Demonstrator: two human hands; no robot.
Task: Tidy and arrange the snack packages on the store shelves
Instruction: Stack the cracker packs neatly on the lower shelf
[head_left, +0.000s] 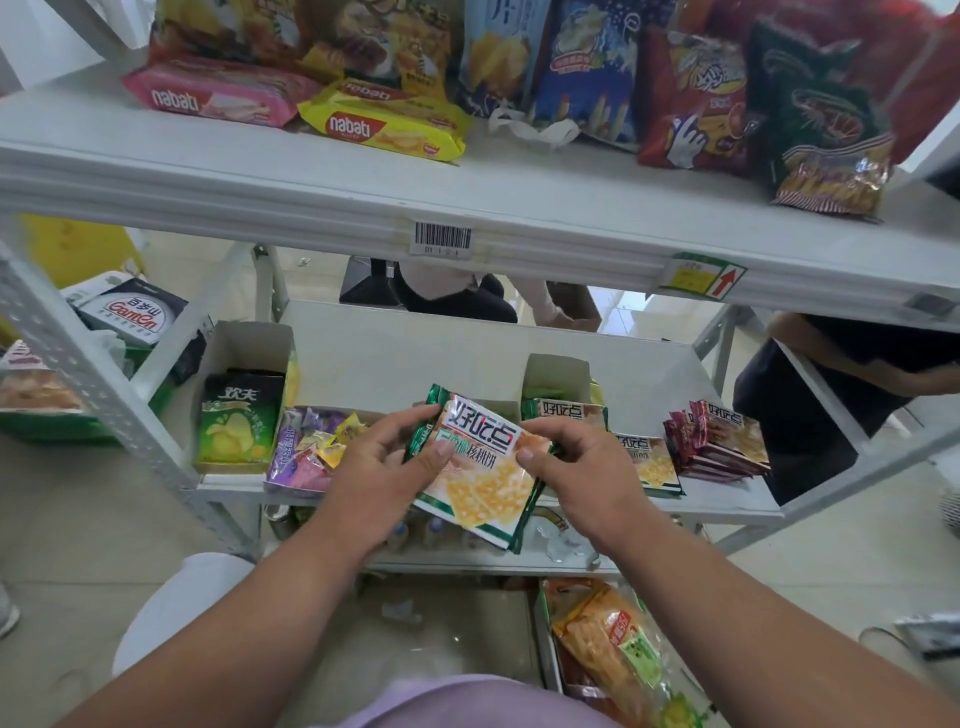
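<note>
Both hands hold a small stack of green-edged biscuit packets (480, 480) over the front edge of the middle shelf (395, 358). My left hand (384, 467) pinches the stack's left edge, and my right hand (576, 462) grips its right edge. More green packets of the same kind (649, 462) lie just right of my right hand. Further right sits a stack of maroon packets (722, 439). Left of my left hand is an open box of purple and yellow candy packs (306, 452), then a green chip box (236, 421).
The top shelf (260, 171) carries pink (218, 96) and yellow (389, 124) wafer packs and several chip bags (696, 104). An orange snack bag (613, 649) lies in a box on the floor. A person sits behind the shelving (457, 296); another person's arm (852, 353) is at the right.
</note>
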